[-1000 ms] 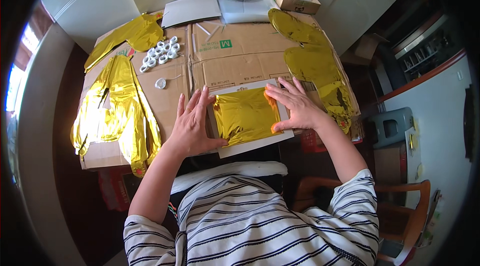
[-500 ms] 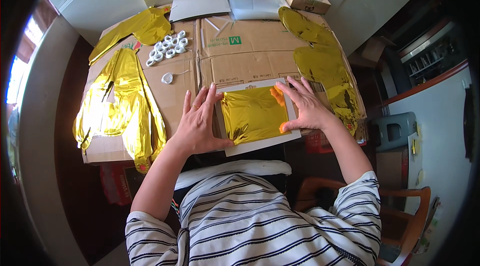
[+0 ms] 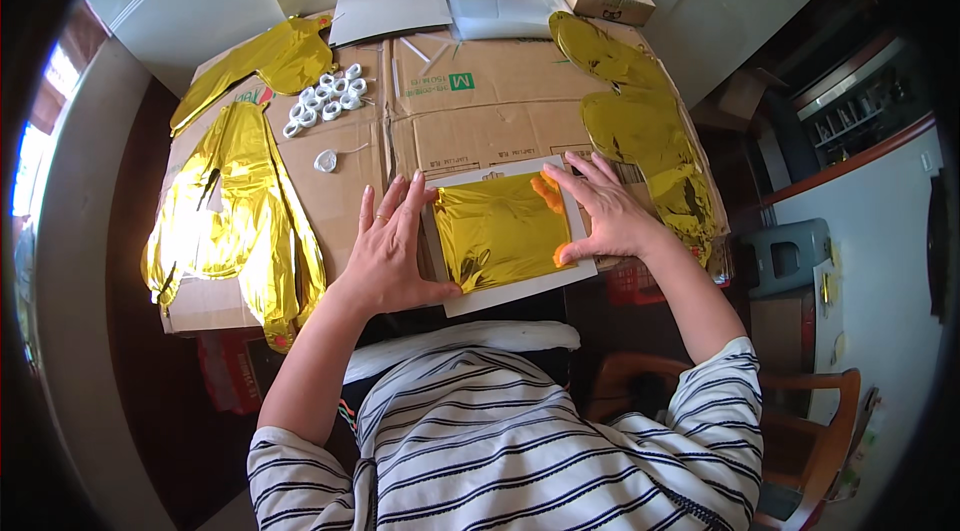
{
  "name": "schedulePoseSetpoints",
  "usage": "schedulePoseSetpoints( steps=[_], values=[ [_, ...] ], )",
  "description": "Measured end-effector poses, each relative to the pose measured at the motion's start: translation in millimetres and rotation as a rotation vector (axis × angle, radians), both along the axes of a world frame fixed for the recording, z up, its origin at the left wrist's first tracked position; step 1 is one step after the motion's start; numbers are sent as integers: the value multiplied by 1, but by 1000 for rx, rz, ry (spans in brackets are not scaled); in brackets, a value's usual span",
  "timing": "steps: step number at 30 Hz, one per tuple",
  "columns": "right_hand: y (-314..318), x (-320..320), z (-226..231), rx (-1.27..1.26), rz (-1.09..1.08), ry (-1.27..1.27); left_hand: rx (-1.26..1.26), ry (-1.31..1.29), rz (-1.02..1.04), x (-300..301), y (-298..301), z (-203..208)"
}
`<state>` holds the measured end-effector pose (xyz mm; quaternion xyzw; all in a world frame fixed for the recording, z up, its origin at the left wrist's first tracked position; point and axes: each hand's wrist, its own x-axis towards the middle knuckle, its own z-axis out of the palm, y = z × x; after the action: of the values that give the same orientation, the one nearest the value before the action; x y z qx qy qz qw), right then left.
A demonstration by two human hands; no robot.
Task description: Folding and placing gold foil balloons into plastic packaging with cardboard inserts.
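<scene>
A gold foil piece (image 3: 505, 231), folded to a rectangle, lies on a white card (image 3: 520, 287) at the near edge of the cardboard-covered table. My left hand (image 3: 390, 251) rests along its left side, fingers spread, thumb by the lower corner and fingertips by the upper one. At the right side, my right hand (image 3: 615, 216) lies with thumb and fingers apart. Orange coverings (image 3: 547, 193) show at its index finger and thumb, against the foil's right edge. Neither hand grips anything; both press or frame the foil.
Flat gold foil balloons (image 3: 240, 191) lie at the left, with more foil balloons (image 3: 625, 121) at the right. Several white ribbon rolls (image 3: 333, 96) cluster left of centre, and a single roll (image 3: 326, 161) sits nearer. White board (image 3: 392, 11), clear plastic (image 3: 505, 11) and a small box (image 3: 605, 3) stand behind.
The whole view has shifted slightly, so the table and its contents sit a little further left. Both hands stay in the same place around the foil.
</scene>
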<state>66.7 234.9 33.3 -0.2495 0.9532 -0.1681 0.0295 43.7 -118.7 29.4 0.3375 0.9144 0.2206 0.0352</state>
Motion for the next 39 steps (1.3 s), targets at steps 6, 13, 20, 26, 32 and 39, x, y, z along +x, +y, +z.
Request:
schedulePoseSetpoints(
  steps=[6,13,20,26,32,39],
  values=[
    [1,-1,-1,21,22,12,-18,-11,4,-1,0,2],
    [2,-2,-2,94,74,25,-63,35,-19,0,-1,0],
    [-2,-3,6,75,106,0,-10,159,-143,-4,-9,-6],
    [-2,-1,6,76,130,-19,4,91,-120,-5,-8,-8],
    [-2,-2,5,75,122,-10,-62,137,-123,-6,-7,-8],
    [-3,-1,6,90,100,-7,-61,185,-161,-5,1,-2]
  ],
)
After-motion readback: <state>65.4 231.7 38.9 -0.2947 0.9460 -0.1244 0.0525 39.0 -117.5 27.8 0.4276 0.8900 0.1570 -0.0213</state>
